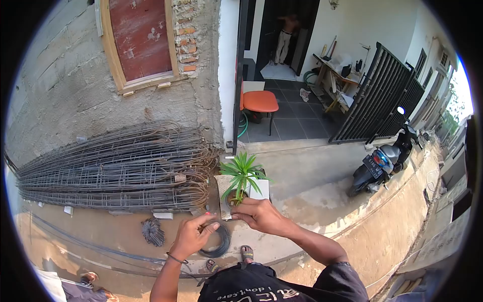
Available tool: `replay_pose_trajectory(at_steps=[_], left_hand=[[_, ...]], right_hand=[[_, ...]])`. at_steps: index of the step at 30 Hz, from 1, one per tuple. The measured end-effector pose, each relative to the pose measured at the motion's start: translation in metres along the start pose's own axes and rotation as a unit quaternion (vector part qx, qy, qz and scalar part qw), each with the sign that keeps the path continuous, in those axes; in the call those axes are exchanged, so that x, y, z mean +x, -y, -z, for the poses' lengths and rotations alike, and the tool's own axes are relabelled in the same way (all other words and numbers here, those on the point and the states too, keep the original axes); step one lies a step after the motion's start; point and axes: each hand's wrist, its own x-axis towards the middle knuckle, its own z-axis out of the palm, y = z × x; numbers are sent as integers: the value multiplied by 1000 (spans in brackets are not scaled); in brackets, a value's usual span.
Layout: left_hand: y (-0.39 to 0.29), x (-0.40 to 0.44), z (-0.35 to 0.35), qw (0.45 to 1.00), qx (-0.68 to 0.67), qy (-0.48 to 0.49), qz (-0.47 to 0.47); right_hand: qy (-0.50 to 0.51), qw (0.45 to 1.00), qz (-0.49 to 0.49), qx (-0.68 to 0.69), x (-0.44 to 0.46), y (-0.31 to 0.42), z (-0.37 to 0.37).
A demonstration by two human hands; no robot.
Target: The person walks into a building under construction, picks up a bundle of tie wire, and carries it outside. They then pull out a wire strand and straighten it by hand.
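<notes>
A green leafy plant (242, 173) stands in front of me, beside a perforated pale sheet (224, 194) and a white block. My right hand (259, 215) is closed at the base of the plant, its fingers pinched together; what they hold is too small to make out. To its left, my left hand (193, 234) is raised with thumb and index finger apart, and a tiny red spot shows near the index fingertip. A coil of dark wire (221, 242) lies on the ground below, partly behind my left hand.
Bundled steel rebar cages (115, 173) lie along the wall at left, with a small wire bundle (153, 232) nearby. An orange chair (260, 101), a black gate (372, 95) and a parked motorcycle (382, 161) are ahead and right. A person (287, 38) stands in the doorway; another is at lower left.
</notes>
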Motion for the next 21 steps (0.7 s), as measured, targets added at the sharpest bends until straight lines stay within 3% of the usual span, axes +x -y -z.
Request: replay_pose_trajectory(at_steps=[1,3,5,7,9,10,11,12,13,15,17,19,21], left_hand=[[0,1,-2,1000,1,6,-2],[0,3,-2,986,-130,-97,-27],[18,0,29,990,-116,-83,4],[24,-4,49,976,-198,-76,49],[31,-4,53,980,-176,-78,56],[34,-2,52,983,-155,-80,62],[38,-1,48,984,-151,-75,61],[42,0,44,990,-103,-77,53],[44,1,42,994,-56,-81,43],[31,-4,28,999,-10,-28,-15],[7,-15,13,997,33,32,-68],[-26,-24,10,980,7,108,-164],[-52,-27,22,977,19,82,-194]], right_hand=[[10,998,8,-64,-2,4,-1],[-12,997,3,-79,-5,-1,8],[-49,997,-15,-64,-16,-11,24],[-28,992,-47,-111,-26,-15,32],[70,971,23,-227,-33,-9,33],[130,966,24,-220,-37,-1,35],[125,967,21,-219,-36,7,37],[166,983,67,-43,-34,12,38],[201,964,113,133,-32,19,44],[197,958,58,200,-19,34,71],[-33,980,-65,186,-9,29,89],[-108,984,-109,86,-4,-26,78],[20,990,-130,46,-18,-50,56]])
